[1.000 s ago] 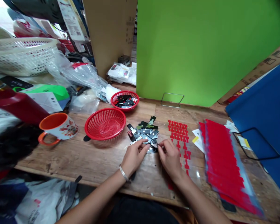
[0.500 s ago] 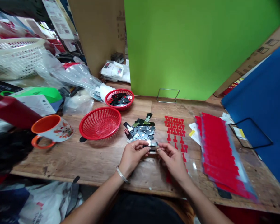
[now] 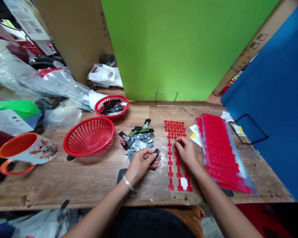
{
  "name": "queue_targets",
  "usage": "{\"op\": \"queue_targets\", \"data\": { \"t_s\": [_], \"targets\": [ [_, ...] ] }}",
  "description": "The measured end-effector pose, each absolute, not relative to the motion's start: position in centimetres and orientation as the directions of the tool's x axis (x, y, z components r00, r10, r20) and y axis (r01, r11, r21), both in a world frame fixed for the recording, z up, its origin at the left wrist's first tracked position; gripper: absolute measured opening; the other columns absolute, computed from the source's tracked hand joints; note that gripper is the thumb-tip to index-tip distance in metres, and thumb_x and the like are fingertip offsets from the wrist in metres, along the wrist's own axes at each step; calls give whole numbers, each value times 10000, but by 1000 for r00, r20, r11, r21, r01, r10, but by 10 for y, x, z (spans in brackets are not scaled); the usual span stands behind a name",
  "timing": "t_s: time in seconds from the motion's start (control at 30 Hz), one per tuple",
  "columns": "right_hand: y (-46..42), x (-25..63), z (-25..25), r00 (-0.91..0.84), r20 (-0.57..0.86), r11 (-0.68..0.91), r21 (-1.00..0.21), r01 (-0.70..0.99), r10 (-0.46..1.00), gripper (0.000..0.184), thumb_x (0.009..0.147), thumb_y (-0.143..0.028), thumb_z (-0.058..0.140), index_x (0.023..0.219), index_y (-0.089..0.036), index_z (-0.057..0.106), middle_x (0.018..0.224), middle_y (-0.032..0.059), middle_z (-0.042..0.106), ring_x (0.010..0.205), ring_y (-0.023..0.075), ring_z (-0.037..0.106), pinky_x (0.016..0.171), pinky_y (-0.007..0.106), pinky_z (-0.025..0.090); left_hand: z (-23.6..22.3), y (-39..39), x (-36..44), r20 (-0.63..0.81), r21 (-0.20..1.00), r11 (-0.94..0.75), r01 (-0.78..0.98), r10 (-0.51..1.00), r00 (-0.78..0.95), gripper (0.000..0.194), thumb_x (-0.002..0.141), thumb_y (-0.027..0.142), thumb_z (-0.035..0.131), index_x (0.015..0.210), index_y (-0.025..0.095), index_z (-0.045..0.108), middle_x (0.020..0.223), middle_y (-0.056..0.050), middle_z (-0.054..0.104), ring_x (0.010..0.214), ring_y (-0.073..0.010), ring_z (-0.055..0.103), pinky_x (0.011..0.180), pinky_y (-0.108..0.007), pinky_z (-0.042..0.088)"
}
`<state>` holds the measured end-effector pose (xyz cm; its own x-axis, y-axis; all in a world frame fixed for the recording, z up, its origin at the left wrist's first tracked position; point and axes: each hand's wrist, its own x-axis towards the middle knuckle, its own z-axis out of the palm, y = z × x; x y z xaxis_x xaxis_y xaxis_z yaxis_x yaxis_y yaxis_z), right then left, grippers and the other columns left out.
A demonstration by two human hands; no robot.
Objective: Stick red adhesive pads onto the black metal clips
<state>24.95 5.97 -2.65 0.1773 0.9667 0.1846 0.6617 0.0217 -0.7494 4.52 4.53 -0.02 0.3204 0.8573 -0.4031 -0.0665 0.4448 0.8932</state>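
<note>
My left hand [image 3: 140, 165], a bracelet on its wrist, pinches a small dark flat piece [image 3: 156, 154] between thumb and fingers. Just behind it lies a heap of similar silver and black metal pieces [image 3: 139, 142] on the table. My right hand [image 3: 187, 152] reaches over a clear sheet bearing rows of red T-shaped stickers [image 3: 170, 171]. Its thumb and forefinger are pressed together beside the upper stickers; what they grip, if anything, is too small to make out. Part of the sticker rows is hidden under this hand.
To the left stand an empty red basket [image 3: 89, 137], a smaller red basket [image 3: 111, 106] of dark pieces, and an orange-white mug [image 3: 29, 150]. Stacked red sticker sheets [image 3: 218, 148] lie right. A green panel [image 3: 178, 49] rises behind, a blue panel [image 3: 270, 99] at right.
Both hands were together at the metal heap; a dark piece came up between them. Now my left hand alone holds it, and my right hand has moved right to the red stickers. The view shifted right.
</note>
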Motion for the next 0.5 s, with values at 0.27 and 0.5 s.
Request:
{"op": "queue_targets", "data": {
  "t_s": [0.27,0.5],
  "targets": [
    [115,262,-32,125,183,3,-575,818,975,124,728,-121,491,740,-174,601,799,59,589,762,171,540,707,271,398,1,94,94,-475,827,525,-204,845,247,164,739,87,585,815,146,452,655,-49,654,586,-142,649,594,-270,543],
    [139,268,-36,47,69,-3,-529,849,996,104,657,-78,547,666,-162,607,674,18,588,644,133,526,612,216,366,-18,140,124,-482,841,515,-168,853,201,146,732,77,594,788,139,474,547,16,599,468,-96,603,487,-199,524]
  ]
}}
